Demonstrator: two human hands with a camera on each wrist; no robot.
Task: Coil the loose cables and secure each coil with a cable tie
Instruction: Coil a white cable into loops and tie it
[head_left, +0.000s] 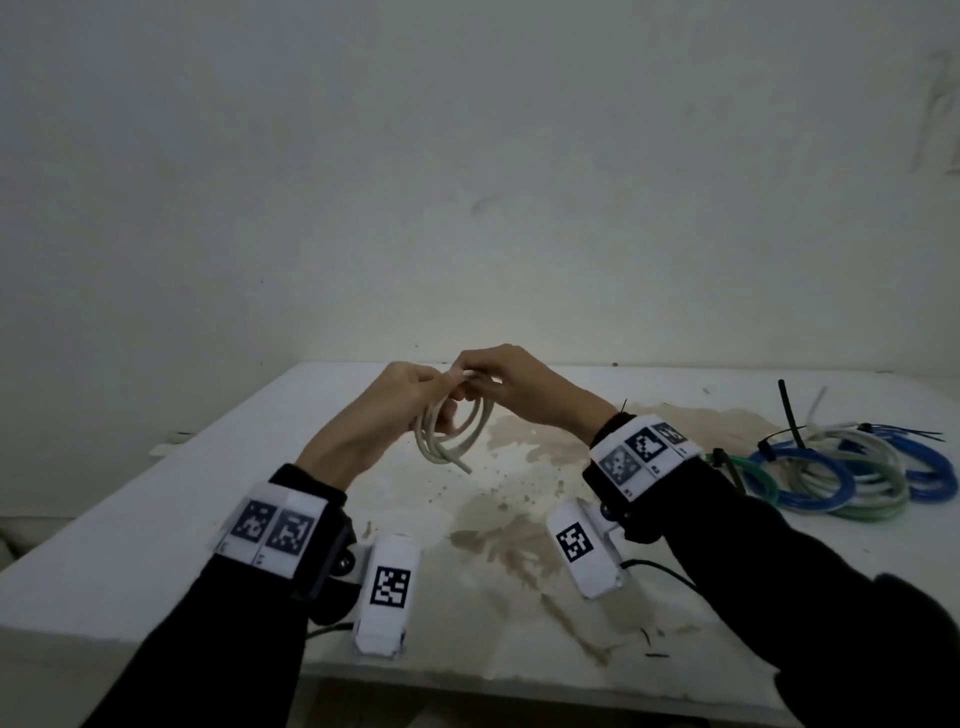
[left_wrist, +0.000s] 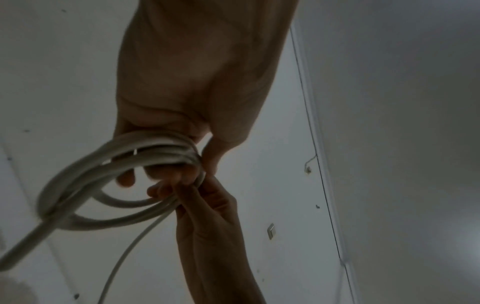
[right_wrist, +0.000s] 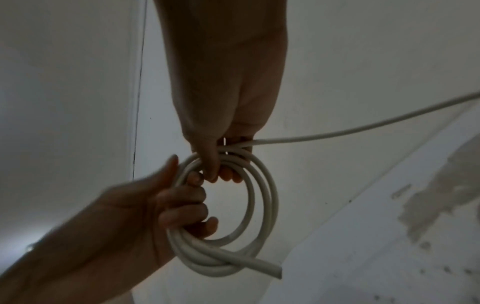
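Observation:
A white cable coil hangs in the air over the middle of the table, held by both hands. My left hand grips its left side, fingers curled through the loops. My right hand pinches the coil's top from the other side. The cut cable end sticks out at the bottom. A thin white strand runs from the right hand's fingers back toward its wrist; cable tie or cable tail, I cannot tell.
Several tied coils, blue, green and white, lie at the table's right side with black cable ties sticking up among them. A brown stain spreads over the table's middle. A white wall stands right behind the table.

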